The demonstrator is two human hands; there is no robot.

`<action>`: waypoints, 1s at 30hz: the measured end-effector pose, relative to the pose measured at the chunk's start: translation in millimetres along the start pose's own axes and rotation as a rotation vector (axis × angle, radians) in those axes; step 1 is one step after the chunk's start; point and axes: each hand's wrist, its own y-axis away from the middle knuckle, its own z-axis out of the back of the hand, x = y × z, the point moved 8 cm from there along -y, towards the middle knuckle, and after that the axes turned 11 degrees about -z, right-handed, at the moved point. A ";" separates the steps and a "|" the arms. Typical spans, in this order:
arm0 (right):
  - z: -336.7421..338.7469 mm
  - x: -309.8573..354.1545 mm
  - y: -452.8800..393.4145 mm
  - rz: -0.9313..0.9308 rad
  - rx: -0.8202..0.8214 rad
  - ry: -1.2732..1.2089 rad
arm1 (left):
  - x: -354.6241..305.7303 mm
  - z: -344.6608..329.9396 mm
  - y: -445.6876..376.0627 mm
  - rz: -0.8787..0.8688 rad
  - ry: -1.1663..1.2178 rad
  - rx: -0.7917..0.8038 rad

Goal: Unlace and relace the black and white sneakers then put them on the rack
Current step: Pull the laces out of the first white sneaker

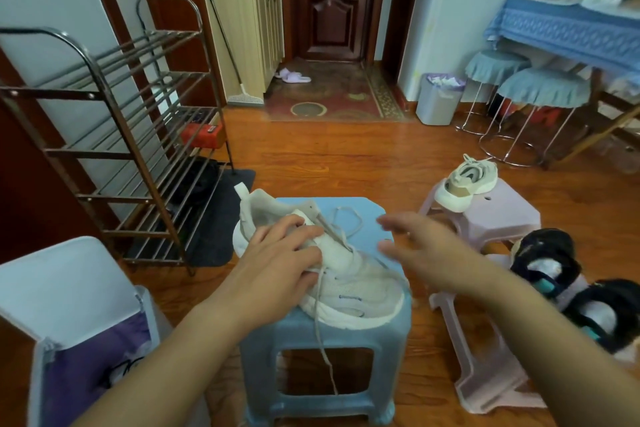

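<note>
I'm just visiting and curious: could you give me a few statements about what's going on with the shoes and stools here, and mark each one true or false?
1. The white sneaker lies on a blue stool. True.
2. The left hand rests on that sneaker. True.
3. The right hand grips the lace. False: it hovers open beside the sneaker and holds nothing.
4. A second sneaker sits on the shoe rack. False: it sits on a pink stool.
5. A loose lace hangs down over the blue stool's front. True.
</note>
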 end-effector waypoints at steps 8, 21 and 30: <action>-36.7 13.2 -1.3 0.118 -0.112 0.672 | -1.3 0.4 -0.1 0.001 0.010 -0.009; -40.2 34.3 1.8 0.070 0.008 -0.178 | 0.3 -5.2 0.3 0.022 -0.002 0.019; -34.2 -29.9 -7.1 -0.323 0.063 -1.557 | -1.2 -5.9 -1.6 0.032 -0.067 -0.013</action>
